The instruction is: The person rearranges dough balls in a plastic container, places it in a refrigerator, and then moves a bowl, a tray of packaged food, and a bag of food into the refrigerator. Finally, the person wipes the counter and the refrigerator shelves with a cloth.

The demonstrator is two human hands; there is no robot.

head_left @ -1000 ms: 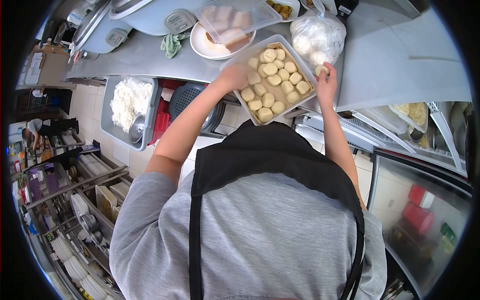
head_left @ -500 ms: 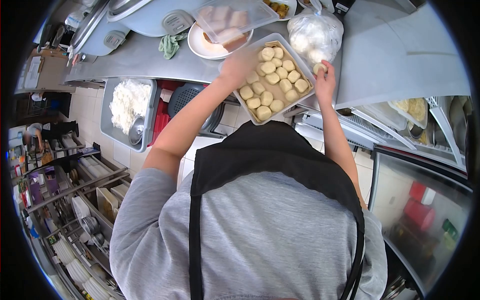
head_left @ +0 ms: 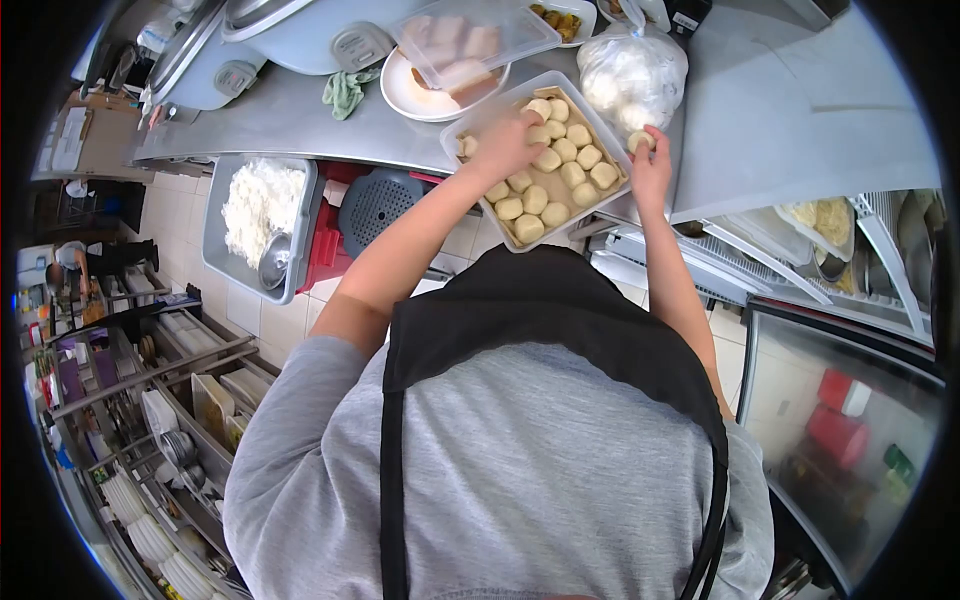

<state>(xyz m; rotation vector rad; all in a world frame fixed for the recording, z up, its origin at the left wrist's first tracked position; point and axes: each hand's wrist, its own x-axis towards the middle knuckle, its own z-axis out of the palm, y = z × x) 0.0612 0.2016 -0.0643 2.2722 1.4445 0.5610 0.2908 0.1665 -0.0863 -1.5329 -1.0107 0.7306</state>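
tub (head_left: 213, 225) of white food, with a ladle (head_left: 274, 262) in it, sits below counter level at far left; green cloth (head_left: 344, 95) lies on the counter (head_left: 270, 115), left of the white plate (head_left: 405, 100); a clear lid (head_left: 535, 40) partly overlaps this plate; left hand (head_left: 508, 145) reaches over the left side of the rectangular container (head_left: 482, 222), fingers bent among pale round pieces (head_left: 534, 199); whether it grips one cannot be told; the pieces lie on the container's brown liner; right hand (head_left: 651, 160), nearly closed, pinches one round piece (head_left: 641, 141) beyond the container's right edge, just below the clear bag (head_left: 632, 75).
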